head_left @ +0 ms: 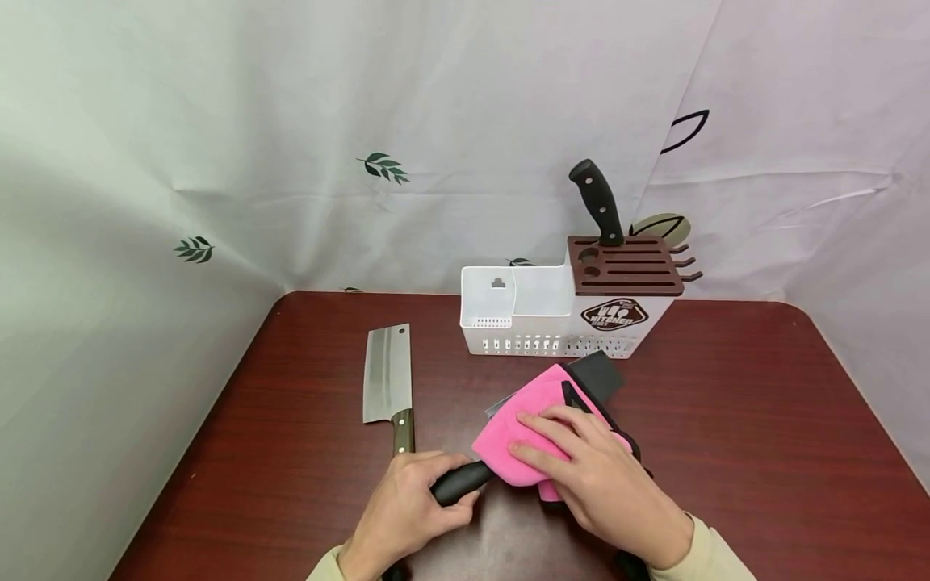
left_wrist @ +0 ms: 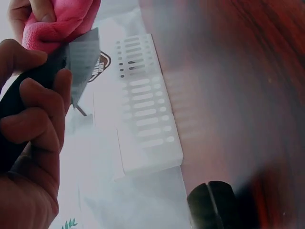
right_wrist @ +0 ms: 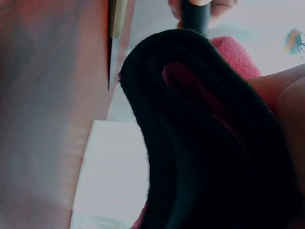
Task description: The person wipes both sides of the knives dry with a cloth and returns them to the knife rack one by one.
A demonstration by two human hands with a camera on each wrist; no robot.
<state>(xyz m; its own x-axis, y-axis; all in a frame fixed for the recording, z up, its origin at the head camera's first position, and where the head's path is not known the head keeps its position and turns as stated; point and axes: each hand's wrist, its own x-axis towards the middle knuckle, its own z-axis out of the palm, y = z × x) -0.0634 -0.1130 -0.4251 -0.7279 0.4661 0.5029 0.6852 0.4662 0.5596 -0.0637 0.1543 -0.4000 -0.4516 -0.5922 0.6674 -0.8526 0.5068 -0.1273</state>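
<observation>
My left hand [head_left: 414,504] grips the black handle [head_left: 461,482] of a broad-bladed knife, with the thumb along its upper side. In the left wrist view, part of its grey blade [left_wrist: 85,59] shows beside the fingers. A pink cloth [head_left: 526,411] with black edging is folded over the blade. My right hand [head_left: 599,480] holds the cloth there, fingers spread across its top. A dark grey flat piece [head_left: 599,378] sticks out past the cloth's far edge. Black folds of the cloth [right_wrist: 190,143] fill much of the right wrist view and hide the right fingers.
A cleaver [head_left: 388,375] with a wooden handle lies left on the red-brown table [head_left: 756,403]. Behind the cloth stands a white knife holder [head_left: 538,343] with a brown slotted top; one black-handled knife [head_left: 599,202] is upright in it. Another black object [head_left: 630,566] lies by the right wrist.
</observation>
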